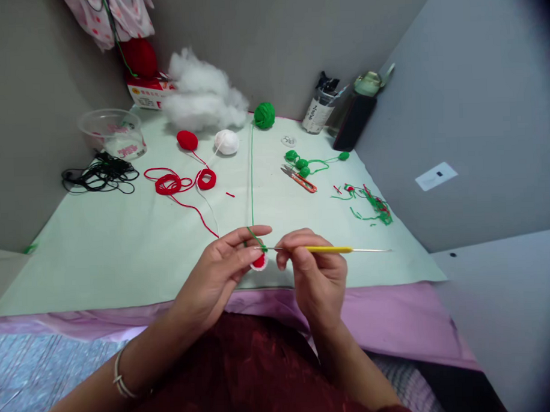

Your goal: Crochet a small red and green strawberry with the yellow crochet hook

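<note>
My left hand pinches a small crochet piece, red in the middle with a white rim and green stitches at its top. Green yarn runs over the left fingers and back to a green yarn ball. In my right hand is a crochet hook with a yellow handle, held level like a pencil. One thin metal end reaches the green stitches beside the left thumb; the other end points right. Exactly how the yarn sits on the hook tip is too small to tell.
On the table lie a red yarn ball, a white yarn ball, orange thread snips, black cord and yarn scraps. Behind are white stuffing, a plastic tub, a pen cup and a bottle.
</note>
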`<action>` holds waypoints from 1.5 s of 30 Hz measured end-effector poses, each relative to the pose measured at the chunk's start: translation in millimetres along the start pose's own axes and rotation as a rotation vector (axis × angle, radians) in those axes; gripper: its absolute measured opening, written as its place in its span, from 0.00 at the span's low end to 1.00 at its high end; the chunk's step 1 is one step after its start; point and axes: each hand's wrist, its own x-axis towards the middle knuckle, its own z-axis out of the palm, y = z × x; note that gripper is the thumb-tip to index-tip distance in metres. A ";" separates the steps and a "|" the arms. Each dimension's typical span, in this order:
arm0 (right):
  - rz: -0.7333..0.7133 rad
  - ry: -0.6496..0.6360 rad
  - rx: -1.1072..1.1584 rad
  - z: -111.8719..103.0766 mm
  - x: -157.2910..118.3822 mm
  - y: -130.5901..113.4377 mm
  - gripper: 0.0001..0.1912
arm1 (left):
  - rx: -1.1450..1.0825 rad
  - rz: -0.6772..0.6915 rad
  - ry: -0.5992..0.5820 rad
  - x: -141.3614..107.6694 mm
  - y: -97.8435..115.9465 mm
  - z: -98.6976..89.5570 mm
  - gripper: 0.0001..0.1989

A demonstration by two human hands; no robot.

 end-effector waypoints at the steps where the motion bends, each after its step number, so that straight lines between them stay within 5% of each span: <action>1: 0.020 -0.010 0.019 0.9 0.0 1.1 0.07 | 0.032 0.020 -0.011 -1.0 -1.2 1.0 0.14; 10: 0.235 -0.001 0.239 -2.3 -0.1 5.3 0.06 | 0.223 0.086 0.012 -5.5 -2.9 -3.4 0.16; 19: 0.221 -0.067 0.258 -7.6 4.0 -2.4 0.09 | 0.248 0.064 -0.034 -8.5 1.2 -3.1 0.10; 24: 0.069 -0.091 0.027 -11.4 -2.4 -6.0 0.09 | 0.260 0.103 -0.034 -8.8 0.1 -2.7 0.10; 33: -0.444 -0.239 -0.576 -9.7 -7.5 -10.5 0.12 | 0.307 0.242 0.061 -9.7 -5.2 -1.0 0.10; 37: -0.605 -0.157 -0.887 -4.3 -18.3 -1.9 0.17 | 0.151 0.191 0.042 -8.8 -7.1 4.6 0.18; 42: -0.449 -0.090 -0.661 -2.7 -19.5 -0.9 0.18 | -0.046 -0.088 -0.018 -4.4 0.8 1.7 0.19; 45: -0.205 -0.003 -0.333 -2.6 -10.3 -5.2 0.13 | -0.026 -0.058 0.015 -3.7 5.2 -0.2 0.16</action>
